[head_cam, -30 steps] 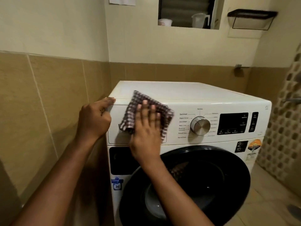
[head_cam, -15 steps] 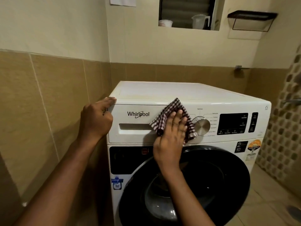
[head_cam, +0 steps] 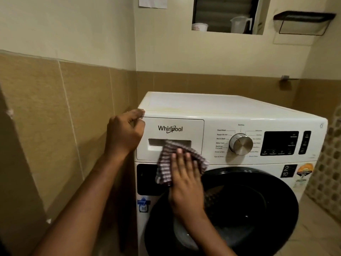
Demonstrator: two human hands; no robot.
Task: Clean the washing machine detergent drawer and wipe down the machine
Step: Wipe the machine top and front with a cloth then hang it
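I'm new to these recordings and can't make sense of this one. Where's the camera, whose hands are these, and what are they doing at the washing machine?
There is no robot here. The camera is worn on a person's head and looks forward and down, so the two arms belong to that person. In front of them stands a white washing machine with a dark round door and a silver dial. The left hand holds the machine's top left corner, probably to steady it. The right hand lies flat with its fingers straight. It presses a checked cloth against the lower edge of the closed detergent drawer. You are watching the front being wiped.
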